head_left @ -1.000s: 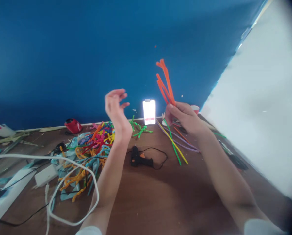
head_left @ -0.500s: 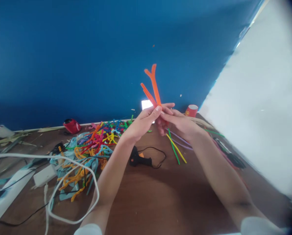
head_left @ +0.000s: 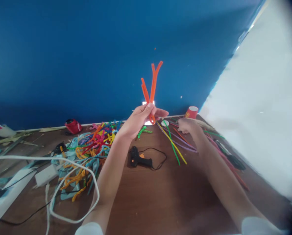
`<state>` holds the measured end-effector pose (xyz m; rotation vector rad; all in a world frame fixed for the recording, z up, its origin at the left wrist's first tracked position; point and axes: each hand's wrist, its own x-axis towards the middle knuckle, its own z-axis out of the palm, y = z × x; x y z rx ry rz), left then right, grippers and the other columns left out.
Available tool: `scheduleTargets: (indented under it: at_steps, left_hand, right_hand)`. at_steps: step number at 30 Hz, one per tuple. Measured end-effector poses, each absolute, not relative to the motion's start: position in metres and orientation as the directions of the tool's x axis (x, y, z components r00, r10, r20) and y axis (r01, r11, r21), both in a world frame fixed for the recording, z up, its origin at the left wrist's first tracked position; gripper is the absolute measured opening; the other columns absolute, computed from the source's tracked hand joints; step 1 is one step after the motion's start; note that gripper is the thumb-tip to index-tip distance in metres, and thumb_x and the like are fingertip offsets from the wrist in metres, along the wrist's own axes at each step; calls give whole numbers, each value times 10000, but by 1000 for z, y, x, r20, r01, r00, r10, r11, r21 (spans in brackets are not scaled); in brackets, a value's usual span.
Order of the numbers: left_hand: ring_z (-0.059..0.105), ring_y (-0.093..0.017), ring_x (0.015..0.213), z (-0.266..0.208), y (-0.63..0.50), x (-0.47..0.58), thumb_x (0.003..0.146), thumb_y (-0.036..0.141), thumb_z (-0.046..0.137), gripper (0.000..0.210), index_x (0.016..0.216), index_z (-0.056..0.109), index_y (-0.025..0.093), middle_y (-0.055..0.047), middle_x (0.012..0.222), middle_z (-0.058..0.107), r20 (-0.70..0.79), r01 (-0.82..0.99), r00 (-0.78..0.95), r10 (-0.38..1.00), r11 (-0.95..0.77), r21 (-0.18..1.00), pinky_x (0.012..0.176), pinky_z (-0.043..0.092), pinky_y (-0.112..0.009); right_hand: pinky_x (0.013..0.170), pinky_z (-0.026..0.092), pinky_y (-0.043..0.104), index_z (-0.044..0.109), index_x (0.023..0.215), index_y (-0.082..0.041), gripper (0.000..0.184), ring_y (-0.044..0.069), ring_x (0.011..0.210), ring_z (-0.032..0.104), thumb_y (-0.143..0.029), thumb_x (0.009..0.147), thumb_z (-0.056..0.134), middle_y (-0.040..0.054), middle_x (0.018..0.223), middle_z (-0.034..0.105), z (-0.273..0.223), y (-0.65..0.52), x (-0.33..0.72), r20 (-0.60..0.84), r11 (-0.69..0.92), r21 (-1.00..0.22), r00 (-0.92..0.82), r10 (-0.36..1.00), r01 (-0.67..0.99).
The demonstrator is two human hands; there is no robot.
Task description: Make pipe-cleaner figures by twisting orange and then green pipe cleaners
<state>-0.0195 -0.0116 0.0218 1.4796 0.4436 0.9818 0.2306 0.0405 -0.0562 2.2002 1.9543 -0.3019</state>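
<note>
My left hand (head_left: 142, 114) pinches a bent orange pipe cleaner (head_left: 153, 85) between thumb and fingers. Its forked ends point up, and a small loop sticks out below the thumb. At the back right, my right hand (head_left: 187, 125) is down at the table with its fingers curled, among loose pipe cleaners. Whatever lies under those fingers is hidden. Close by are a yellow pipe cleaner (head_left: 173, 145), a green pipe cleaner (head_left: 171, 141) crossing it, and purple pipe cleaners (head_left: 185, 143).
A black glue gun (head_left: 141, 159) with its cord lies mid-table. To the left spreads a pile of coloured pipe cleaners (head_left: 97, 143), with a white cable (head_left: 94, 182) and power strip (head_left: 10, 192). A red cup (head_left: 192, 112) stands by the blue wall (head_left: 87, 58).
My right hand has left the orange pipe cleaner and moved right and down to the table. My left hand keeps hold of it, slightly further left, with the lower loop now showing.
</note>
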Motion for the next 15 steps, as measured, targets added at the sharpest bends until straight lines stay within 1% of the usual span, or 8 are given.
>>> scheduleTargets:
  at_steps: [3,7,11,13,15]
  left_hand:
    - [689,-210,1019,25,-15,-28,982,518,480,418,734,490,182,-135,1000,759,285,-179,695,660,-225,958,895,498,-324]
    - [678,-226,1012,32,-18,-41,1003,500,433,418,740,502,182,-152,1025,752,273,-103,807,524,-331,938,852,497,-337]
    - [665,-227,1009,41,-23,-49,1001,524,411,425,773,527,186,-158,1048,743,207,10,887,413,-465,885,879,484,-347]
    - [664,-223,1024,44,-27,-51,1005,529,390,429,785,535,190,-154,1065,734,180,13,927,328,-510,860,889,477,-337]
    - [666,-221,1037,44,-31,-52,1011,521,378,426,795,543,192,-149,1072,725,152,6,951,268,-508,861,891,475,-330]
  right_hand:
    - [901,561,436,590,1263,-156,379,225,1071,641,-367,951,618,105,1265,617,-67,46,230,-369,-147,27,147,918,989]
    - [904,558,439,587,1270,-154,387,232,1083,639,-361,946,626,112,1271,614,-75,49,228,-406,-163,24,158,900,986]
    - [903,559,443,584,1273,-153,389,232,1080,640,-362,947,623,112,1271,614,-76,48,228,-367,-160,-19,142,919,987]
    - [904,559,443,586,1272,-156,386,232,1082,639,-363,948,622,110,1272,614,-73,45,228,-313,-149,-49,126,941,988]
    - [908,557,435,595,1263,-175,361,227,1085,637,-363,955,611,103,1279,613,-68,40,228,-238,-133,-79,111,965,988]
